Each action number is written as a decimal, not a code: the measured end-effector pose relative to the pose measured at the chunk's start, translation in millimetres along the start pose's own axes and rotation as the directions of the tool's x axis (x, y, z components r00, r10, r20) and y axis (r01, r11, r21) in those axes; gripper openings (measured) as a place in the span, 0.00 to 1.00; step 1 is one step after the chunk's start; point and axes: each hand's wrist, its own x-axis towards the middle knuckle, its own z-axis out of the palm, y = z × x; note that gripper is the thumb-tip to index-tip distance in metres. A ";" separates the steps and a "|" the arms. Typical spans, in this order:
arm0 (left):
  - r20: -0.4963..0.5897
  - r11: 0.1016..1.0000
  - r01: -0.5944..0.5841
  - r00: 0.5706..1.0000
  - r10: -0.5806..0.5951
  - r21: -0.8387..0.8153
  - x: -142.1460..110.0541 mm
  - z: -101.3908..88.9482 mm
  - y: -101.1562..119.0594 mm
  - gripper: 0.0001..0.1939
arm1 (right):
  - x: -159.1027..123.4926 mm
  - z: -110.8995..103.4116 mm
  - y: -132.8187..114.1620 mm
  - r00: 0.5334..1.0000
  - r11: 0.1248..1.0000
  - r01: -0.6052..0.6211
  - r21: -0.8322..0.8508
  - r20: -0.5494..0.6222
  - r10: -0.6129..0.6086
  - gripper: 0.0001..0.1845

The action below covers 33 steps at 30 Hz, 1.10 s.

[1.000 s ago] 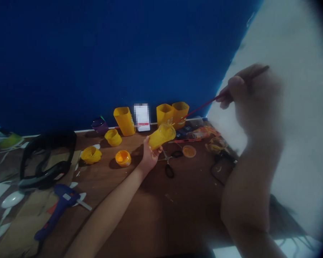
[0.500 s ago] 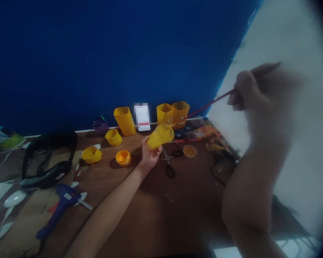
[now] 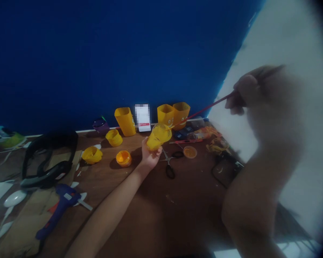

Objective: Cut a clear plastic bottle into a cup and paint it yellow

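My left hand point(image 3: 151, 156) is closed around the lower part of a yellow-painted plastic cup point(image 3: 159, 137), held tilted above the table. In my right hand point(image 3: 254, 89), raised at the right, is a long thin red paintbrush point(image 3: 210, 106). Its yellow tip touches the cup near the rim. An open jar of orange-yellow paint point(image 3: 123, 158) stands left of my left hand. Scissors point(image 3: 169, 162) with dark handles lie just right of it, near a small round lid point(image 3: 190, 152) with orange paint.
Two yellow pieces, one short cup point(image 3: 114, 138) and one ragged ring point(image 3: 92, 155), stand at left. Yellow smiling containers point(image 3: 181, 116), a lit phone point(image 3: 143, 117) and a purple cup point(image 3: 101, 126) line the wall. A blue glue gun point(image 3: 59, 208) lies on cardboard point(image 3: 24, 229); wrappers point(image 3: 204, 133) lie right.
The cup has turned slightly in my left hand, its mouth shifting a little left. My right hand and the brush have shifted only slightly.
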 end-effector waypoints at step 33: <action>-0.015 0.999 -0.032 0.999 0.033 0.039 1.2 -1.3 -1.9 0.26 | -1.0 1.3 -3.6 0.998 0.981 -0.028 0.194 0.059 0.017 0.10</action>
